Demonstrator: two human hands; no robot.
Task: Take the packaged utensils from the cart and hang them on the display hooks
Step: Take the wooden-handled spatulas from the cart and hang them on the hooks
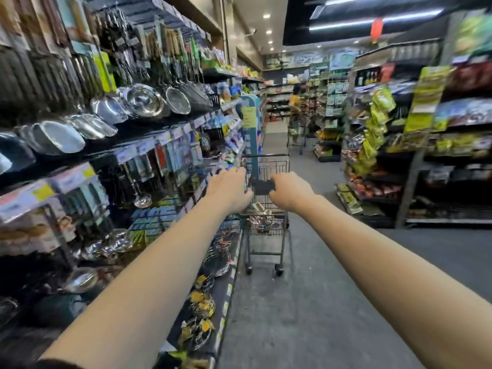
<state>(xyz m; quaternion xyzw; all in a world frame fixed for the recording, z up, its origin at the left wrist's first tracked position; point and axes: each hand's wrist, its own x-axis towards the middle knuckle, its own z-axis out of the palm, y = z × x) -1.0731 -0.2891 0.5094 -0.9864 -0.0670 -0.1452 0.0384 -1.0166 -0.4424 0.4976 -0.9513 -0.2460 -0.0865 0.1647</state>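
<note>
A wire shopping cart (269,166) stands in the aisle straight ahead, close to the left shelving. Packaged utensils (262,210) lie in its basket, partly hidden by my hands. My left hand (230,189) and my right hand (288,191) both reach forward with fingers closed over the cart's handle, on either side of its dark centre piece. Display hooks with hanging packaged utensils (170,158) line the shelving on my left at about hand height.
Steel bowls and strainers (145,101) sit on an upper left shelf, wire baskets (217,258) on the bottom one. Snack racks (372,134) stand on the right. A person in yellow (295,102) with another cart is far down the aisle. Grey floor (306,302) runs ahead.
</note>
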